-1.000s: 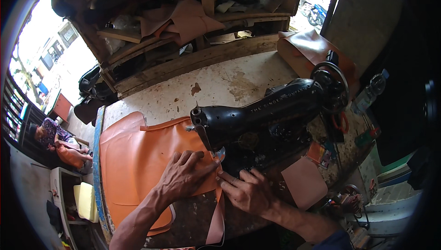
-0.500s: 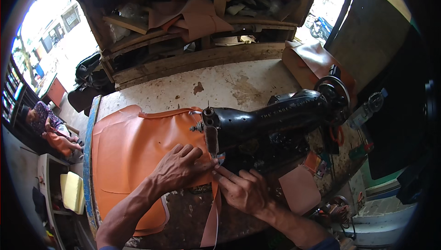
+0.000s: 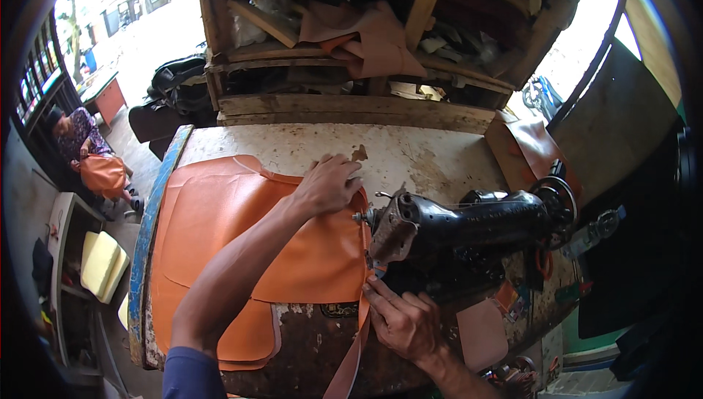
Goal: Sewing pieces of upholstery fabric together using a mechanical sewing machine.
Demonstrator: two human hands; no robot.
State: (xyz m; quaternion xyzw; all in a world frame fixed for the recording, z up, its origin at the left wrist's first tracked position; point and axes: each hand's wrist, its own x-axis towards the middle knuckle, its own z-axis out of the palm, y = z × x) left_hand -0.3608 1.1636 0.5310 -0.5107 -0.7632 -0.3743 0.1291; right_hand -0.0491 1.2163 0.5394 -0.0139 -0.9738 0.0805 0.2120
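Beneath the black sewing machine (image 3: 469, 227) head, right hand (image 3: 403, 322) pinches the orange strip (image 3: 355, 340); left hand (image 3: 329, 183) lies flat, fingers spread, beyond on the orange leather panel (image 3: 220, 230).

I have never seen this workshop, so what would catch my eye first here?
The big orange leather sheet spread over the worn table, with the left hand pressing its far edge. Right of it stands a black sewing machine, the right hand guiding an orange strip at its needle.

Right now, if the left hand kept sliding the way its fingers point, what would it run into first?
The left hand lies on the orange leather sheet, fingers pointing toward the far right. It would probably first leave the sheet's edge onto the bare worn tabletop, passing behind the black sewing machine; depth is uncertain.
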